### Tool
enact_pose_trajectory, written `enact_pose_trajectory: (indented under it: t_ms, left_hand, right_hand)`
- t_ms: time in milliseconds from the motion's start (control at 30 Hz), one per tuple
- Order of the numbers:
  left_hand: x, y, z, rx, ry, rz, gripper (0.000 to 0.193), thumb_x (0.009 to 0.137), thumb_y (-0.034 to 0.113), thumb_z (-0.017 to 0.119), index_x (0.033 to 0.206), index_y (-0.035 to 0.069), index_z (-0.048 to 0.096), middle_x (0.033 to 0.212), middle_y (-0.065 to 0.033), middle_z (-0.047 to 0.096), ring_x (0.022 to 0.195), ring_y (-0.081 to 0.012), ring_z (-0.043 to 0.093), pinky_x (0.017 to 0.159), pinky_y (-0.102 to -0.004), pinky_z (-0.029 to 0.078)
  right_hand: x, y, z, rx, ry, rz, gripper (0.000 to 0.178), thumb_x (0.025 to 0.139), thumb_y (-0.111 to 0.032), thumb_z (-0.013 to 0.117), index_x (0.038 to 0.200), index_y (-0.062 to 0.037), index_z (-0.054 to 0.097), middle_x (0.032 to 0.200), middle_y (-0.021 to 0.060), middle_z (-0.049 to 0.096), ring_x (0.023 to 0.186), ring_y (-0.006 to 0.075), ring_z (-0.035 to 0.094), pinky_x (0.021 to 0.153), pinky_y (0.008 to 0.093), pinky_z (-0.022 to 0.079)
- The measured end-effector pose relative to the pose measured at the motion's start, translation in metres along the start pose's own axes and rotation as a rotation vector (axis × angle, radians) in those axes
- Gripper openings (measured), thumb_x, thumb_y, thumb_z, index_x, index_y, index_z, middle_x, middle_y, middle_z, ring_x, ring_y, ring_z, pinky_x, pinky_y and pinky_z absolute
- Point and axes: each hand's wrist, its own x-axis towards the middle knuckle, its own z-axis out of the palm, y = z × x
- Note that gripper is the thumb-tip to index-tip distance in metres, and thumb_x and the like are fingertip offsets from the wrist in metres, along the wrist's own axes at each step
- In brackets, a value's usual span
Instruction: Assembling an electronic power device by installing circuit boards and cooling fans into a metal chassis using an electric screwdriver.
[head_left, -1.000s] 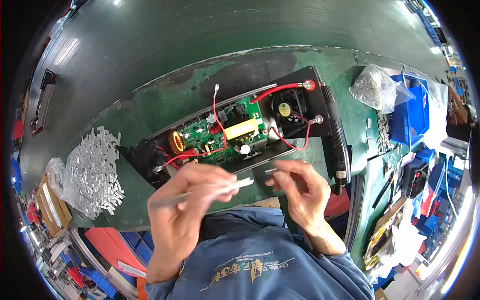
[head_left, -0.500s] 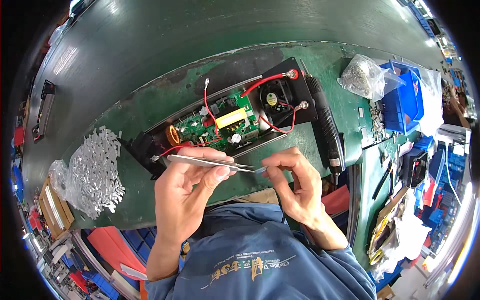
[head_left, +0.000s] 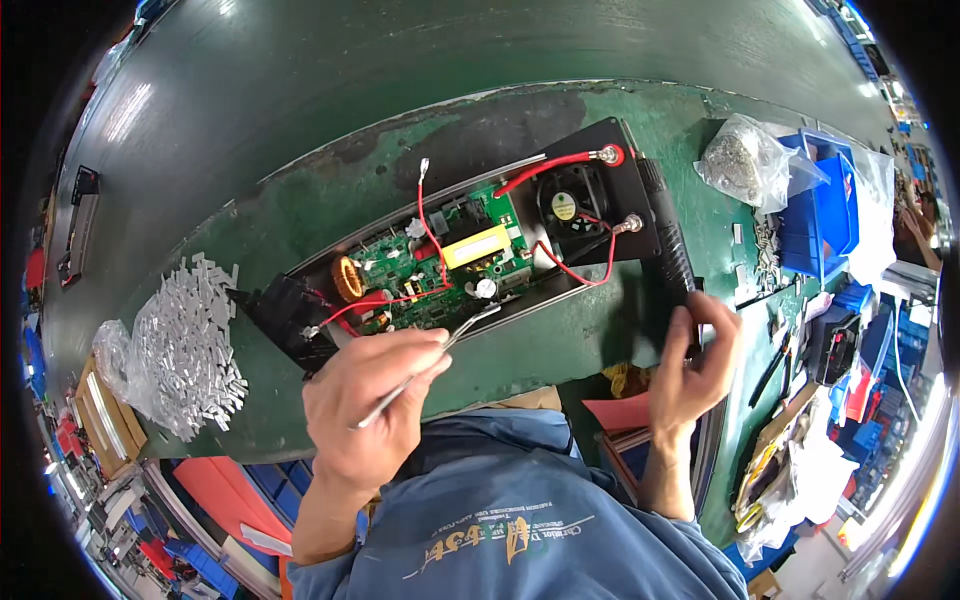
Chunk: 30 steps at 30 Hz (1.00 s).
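My left hand [head_left: 370, 400] pinches a pair of metal tweezers [head_left: 458, 335], their tips over the near edge of an opened electronic device. A small pale piece [head_left: 487, 314] seems to sit at the tips, too small to make out. Inside the black housing lie a green circuit board [head_left: 470, 225], a yellow-wrapped transformer [head_left: 477, 246], a copper coil [head_left: 348, 279] and a fan [head_left: 570, 205]. Red wires [head_left: 548, 172] run across it. My right hand [head_left: 693, 360] has its thumb and fingers around the near end of a black electric screwdriver [head_left: 668, 225], partly hiding it.
At left, many small silver metal pieces [head_left: 205, 340] spill from a clear bag [head_left: 120, 365]. To the far right stand a bag of small parts [head_left: 745, 160] and a blue bin [head_left: 805, 225], with loose pieces [head_left: 765, 250] beside them. A dark housing part [head_left: 78, 225] lies far left.
My right hand has left the tweezer tips and moved right to the screwdriver. My left hand has turned the tweezers, so their tips point up over the device.
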Motion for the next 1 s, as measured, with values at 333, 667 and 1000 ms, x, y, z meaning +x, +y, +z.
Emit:
enact_pose_trajectory:
  t_ms: [333,667,1000]
  left_hand:
    - [0.004,-0.009,0.02,0.173,-0.038,0.109,0.031,0.083,-0.001,0.081,0.108,0.005,0.065,0.096,-0.0103,0.077,0.079,-0.023,0.074,0.065,-0.0314,0.056]
    - [0.013,-0.007,0.029,0.22,-0.033,0.097,0.028,0.081,0.0,0.082,0.105,0.003,0.068,0.094,-0.009,0.076,0.076,-0.0226,0.073,0.064,-0.0314,0.057]
    - [0.012,-0.007,0.028,0.205,-0.022,0.062,0.023,0.083,-0.001,0.081,0.102,0.0,0.069,0.09,-0.0124,0.076,0.076,-0.0259,0.074,0.066,-0.0326,0.059]
  right_hand:
    - [0.009,0.009,0.006,-0.148,-0.146,0.141,0.057,0.091,-0.01,0.075,0.143,-0.0028,0.054,0.122,0.0202,0.061,0.109,0.0352,0.061,0.097,0.0419,0.048]
    - [-0.068,-0.01,-0.032,0.208,-0.381,0.503,0.058,0.088,-0.012,0.076,0.138,0.0009,0.052,0.114,0.0145,0.058,0.103,0.0248,0.056,0.093,0.0396,0.047]
    - [-0.121,-0.031,-0.035,0.462,-0.907,0.689,0.052,0.084,-0.018,0.085,0.124,-0.0029,0.055,0.086,0.0062,0.067,0.074,0.0133,0.062,0.069,0.0323,0.052]
